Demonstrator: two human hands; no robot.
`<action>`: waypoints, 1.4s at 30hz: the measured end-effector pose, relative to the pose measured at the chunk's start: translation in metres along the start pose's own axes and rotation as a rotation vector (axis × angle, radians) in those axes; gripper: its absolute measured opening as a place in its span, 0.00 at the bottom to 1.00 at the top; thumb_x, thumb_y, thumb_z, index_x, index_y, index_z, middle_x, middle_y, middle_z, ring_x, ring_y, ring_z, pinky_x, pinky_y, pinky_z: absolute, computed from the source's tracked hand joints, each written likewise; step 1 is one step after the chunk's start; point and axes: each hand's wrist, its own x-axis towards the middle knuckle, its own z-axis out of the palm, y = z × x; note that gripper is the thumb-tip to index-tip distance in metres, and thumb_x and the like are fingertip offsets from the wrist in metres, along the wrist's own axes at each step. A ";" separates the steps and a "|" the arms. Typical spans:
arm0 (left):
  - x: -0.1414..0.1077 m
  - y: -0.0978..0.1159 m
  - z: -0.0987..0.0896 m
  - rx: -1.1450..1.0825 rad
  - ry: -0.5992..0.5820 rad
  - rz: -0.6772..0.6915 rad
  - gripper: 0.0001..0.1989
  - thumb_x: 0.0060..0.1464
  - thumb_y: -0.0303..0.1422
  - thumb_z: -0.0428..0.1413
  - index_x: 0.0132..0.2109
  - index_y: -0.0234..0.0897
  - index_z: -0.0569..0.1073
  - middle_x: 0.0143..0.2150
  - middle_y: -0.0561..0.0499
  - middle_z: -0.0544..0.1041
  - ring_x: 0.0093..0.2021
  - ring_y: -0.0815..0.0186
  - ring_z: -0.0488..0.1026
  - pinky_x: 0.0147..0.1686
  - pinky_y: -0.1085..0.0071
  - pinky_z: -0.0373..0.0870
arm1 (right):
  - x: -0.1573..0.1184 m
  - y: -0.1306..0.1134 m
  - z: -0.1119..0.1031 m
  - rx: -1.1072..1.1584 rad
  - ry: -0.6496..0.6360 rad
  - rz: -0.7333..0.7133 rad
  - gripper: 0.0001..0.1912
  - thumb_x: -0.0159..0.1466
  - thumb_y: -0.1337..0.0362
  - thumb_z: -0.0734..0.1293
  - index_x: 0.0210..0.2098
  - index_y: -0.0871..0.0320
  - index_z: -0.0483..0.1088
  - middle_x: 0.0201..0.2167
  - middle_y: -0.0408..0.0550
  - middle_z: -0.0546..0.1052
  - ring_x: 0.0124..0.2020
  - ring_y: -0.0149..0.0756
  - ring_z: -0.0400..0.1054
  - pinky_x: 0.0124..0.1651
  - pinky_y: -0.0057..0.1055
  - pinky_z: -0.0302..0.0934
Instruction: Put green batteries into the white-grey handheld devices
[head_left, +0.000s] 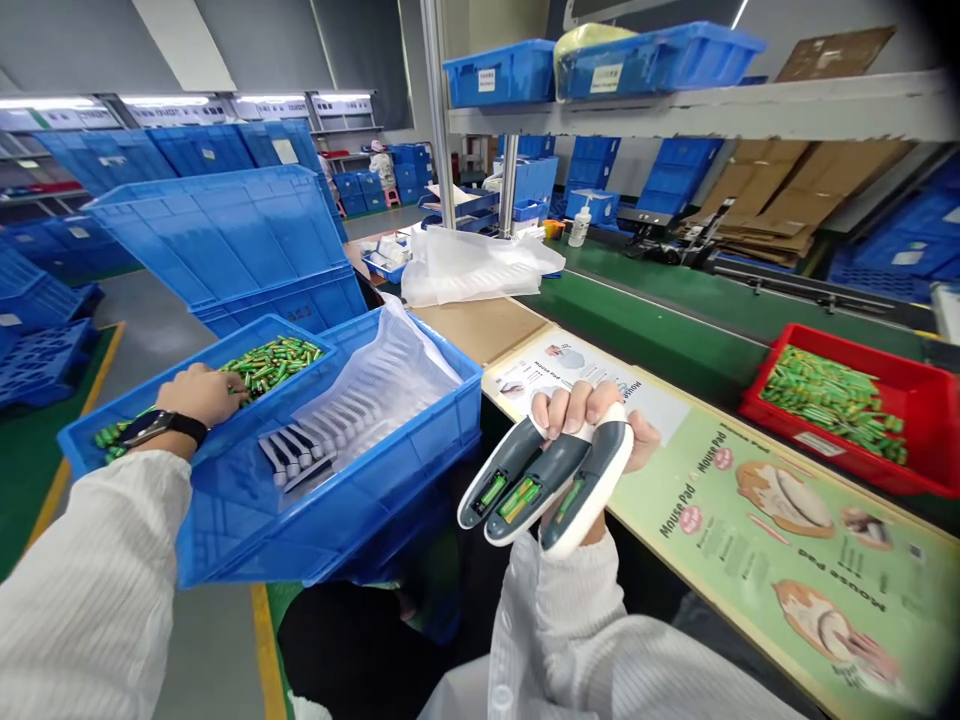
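Observation:
My right hand [576, 408] grips three handheld devices side by side, long white-and-grey casings with rounded ends. Their battery compartments face me uncovered, and green batteries show in the left device [491, 488], the middle device [519, 497] and the right device [574, 500]. My left hand [196, 392], with a dark watch at its wrist, reaches into a shallow blue tray [161, 385] of loose green batteries [279, 362]. Its fingers are curled together around batteries at the pile's near edge; the fingertips are partly hidden.
Under the tray, a large blue crate [337, 520] holds white-handled pieces [300, 450] and a translucent plastic sheet [390, 360]. A red bin [930, 420] of green batteries stands right, beyond the printed Mouse Pad board [720, 570]. Behind are the green conveyor [660, 330] and a shelf [675, 112].

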 end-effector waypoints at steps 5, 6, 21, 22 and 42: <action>-0.004 0.023 -0.005 0.262 0.139 -0.276 0.16 0.41 0.42 0.70 0.29 0.36 0.76 0.17 0.63 0.66 0.19 0.78 0.60 0.27 0.81 0.52 | 0.001 -0.014 0.005 -0.017 -0.065 -0.009 0.24 0.60 0.42 0.62 0.21 0.54 0.55 0.14 0.39 0.57 0.13 0.31 0.53 0.21 0.36 0.49; -0.015 0.036 -0.005 0.211 0.205 -0.232 0.14 0.42 0.39 0.70 0.31 0.37 0.77 0.19 0.63 0.70 0.22 0.76 0.66 0.29 0.81 0.58 | 0.002 -0.016 0.006 -0.019 -0.090 -0.004 0.24 0.60 0.43 0.62 0.21 0.54 0.55 0.14 0.40 0.57 0.13 0.32 0.54 0.21 0.36 0.50; -0.218 0.267 0.052 -0.560 -0.078 0.193 0.15 0.58 0.24 0.59 0.50 0.44 0.79 0.41 0.48 0.78 0.38 0.67 0.77 0.36 0.71 0.75 | -0.004 -0.015 0.022 -0.008 -0.234 -0.003 0.16 0.60 0.50 0.62 0.23 0.54 0.65 0.17 0.41 0.64 0.15 0.33 0.58 0.23 0.36 0.56; -0.217 0.267 0.050 -0.510 -0.082 0.232 0.16 0.58 0.24 0.58 0.51 0.44 0.78 0.41 0.48 0.79 0.38 0.66 0.77 0.38 0.70 0.75 | -0.005 -0.015 0.023 -0.018 -0.224 -0.001 0.16 0.60 0.51 0.62 0.23 0.54 0.65 0.17 0.41 0.64 0.15 0.33 0.58 0.23 0.35 0.56; -0.167 0.273 0.042 -0.198 -0.520 0.725 0.06 0.63 0.31 0.56 0.37 0.38 0.75 0.29 0.55 0.74 0.30 0.69 0.73 0.32 0.73 0.66 | -0.027 0.010 0.009 0.124 -0.224 0.239 0.16 0.59 0.51 0.62 0.22 0.55 0.64 0.15 0.39 0.65 0.13 0.31 0.58 0.22 0.33 0.57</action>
